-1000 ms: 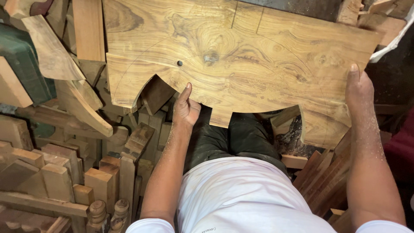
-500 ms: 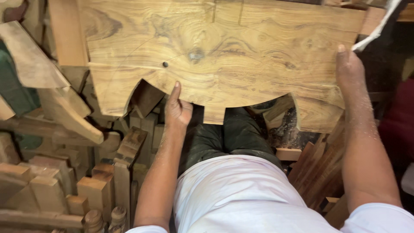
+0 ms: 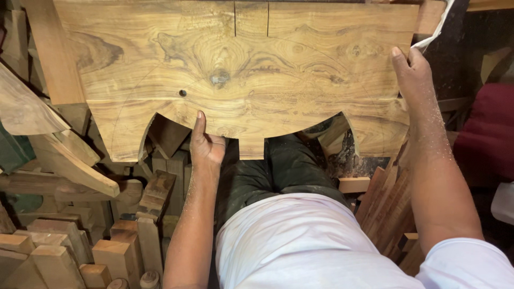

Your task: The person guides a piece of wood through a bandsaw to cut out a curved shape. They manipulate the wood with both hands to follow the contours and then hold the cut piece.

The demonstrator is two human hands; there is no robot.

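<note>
This is a woodworking shop, cramped and crowded with timber. A broad wooden panel (image 3: 241, 75) with strong swirling grain, a knot, a small drilled hole and shaped cut-outs along its lower edge fills the upper part of the view, and sawdust speckles the person's forearms. Squared wooden blocks (image 3: 64, 251) and offcuts are piled at the left with curved sawn pieces (image 3: 69, 160) above them, while thin reddish slats (image 3: 388, 208) lean in a stack at the right.
</note>
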